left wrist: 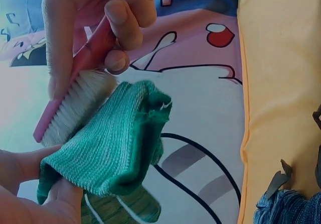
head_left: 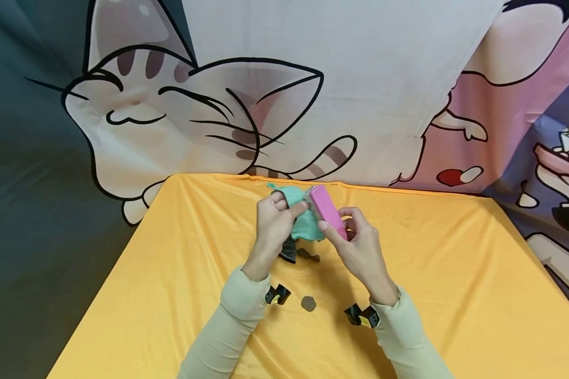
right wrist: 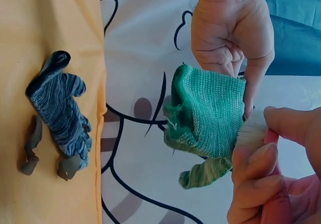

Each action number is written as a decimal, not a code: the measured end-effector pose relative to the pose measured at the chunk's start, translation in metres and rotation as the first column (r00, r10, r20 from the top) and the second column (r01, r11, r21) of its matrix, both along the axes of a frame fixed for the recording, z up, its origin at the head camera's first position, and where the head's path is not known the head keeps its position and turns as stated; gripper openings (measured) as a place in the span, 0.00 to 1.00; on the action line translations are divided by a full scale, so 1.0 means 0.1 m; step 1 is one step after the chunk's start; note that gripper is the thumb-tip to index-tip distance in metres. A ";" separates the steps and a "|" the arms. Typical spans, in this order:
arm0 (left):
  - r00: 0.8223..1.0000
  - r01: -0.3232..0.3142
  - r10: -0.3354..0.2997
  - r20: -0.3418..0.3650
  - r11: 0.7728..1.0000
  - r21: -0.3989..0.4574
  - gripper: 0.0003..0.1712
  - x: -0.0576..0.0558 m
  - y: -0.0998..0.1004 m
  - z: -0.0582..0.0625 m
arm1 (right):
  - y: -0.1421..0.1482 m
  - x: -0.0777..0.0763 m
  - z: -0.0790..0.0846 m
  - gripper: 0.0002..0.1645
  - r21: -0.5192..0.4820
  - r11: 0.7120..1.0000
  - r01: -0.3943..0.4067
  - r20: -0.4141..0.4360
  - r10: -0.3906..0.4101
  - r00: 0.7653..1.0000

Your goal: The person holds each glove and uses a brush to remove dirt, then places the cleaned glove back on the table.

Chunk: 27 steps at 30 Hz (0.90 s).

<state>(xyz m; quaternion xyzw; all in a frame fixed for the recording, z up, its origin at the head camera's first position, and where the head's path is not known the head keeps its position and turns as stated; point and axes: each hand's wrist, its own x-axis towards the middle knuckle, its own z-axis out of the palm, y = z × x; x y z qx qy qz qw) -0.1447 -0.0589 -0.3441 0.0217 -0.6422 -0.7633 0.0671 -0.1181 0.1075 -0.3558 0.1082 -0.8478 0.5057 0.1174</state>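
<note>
My left hand (head_left: 272, 223) pinches a green knitted glove (left wrist: 98, 138) by one edge, holding it up above the table. In my right hand (head_left: 364, 252) is a pink-handled brush (head_left: 326, 208), gripped between thumb and fingers. Its pale bristles (left wrist: 77, 106) lie against the knit of the glove in the left wrist view. The glove's open cuff is turned away from the brush, with a loose white thread at its edge. Right below the hands, a dark blue-grey knitted glove (right wrist: 62, 113) lies on the table, partly hidden in the head view by my left wrist.
A yellow cloth (head_left: 180, 295) covers the table. Thin grey-brown scraps (right wrist: 32, 146) lie beside the dark glove, and a flat roundish grey-brown piece (head_left: 308, 303) lies nearer me. Behind the table hangs a cartoon-printed curtain (head_left: 384, 105). Small black cameras (head_left: 362, 316) sit at both wrists.
</note>
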 end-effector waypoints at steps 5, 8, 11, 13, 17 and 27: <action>0.998 -0.022 0.021 -0.059 1.000 -0.010 0.08 -0.01 -0.01 0.01 | 0.00 -0.01 0.00 0.24 -0.020 1.000 0.009 -0.004 -0.009 1.000; 0.997 -0.009 0.004 -0.078 0.998 -0.067 0.15 -0.01 -0.01 0.01 | -0.01 0.01 0.05 0.22 -0.076 0.997 0.005 0.010 -0.004 1.000; 0.998 0.034 -0.041 -0.058 0.993 -0.117 0.11 0.00 0.01 0.00 | -0.06 0.09 0.18 0.20 -0.128 0.992 0.004 0.028 0.000 1.000; 0.996 0.075 -0.082 -0.043 0.987 -0.142 0.06 0.01 0.02 0.00 | -0.09 0.13 0.26 0.19 -0.151 0.989 0.008 0.036 -0.002 0.999; 0.987 0.153 -0.160 -0.029 0.974 -0.170 0.12 0.03 0.05 -0.02 | -0.11 0.16 0.30 0.18 -0.182 0.983 0.014 0.028 -0.009 1.000; 0.984 0.180 -0.179 0.021 0.971 -0.156 0.06 0.04 0.10 -0.04 | -0.12 0.15 0.27 0.18 -0.185 0.982 0.028 0.032 -0.023 0.999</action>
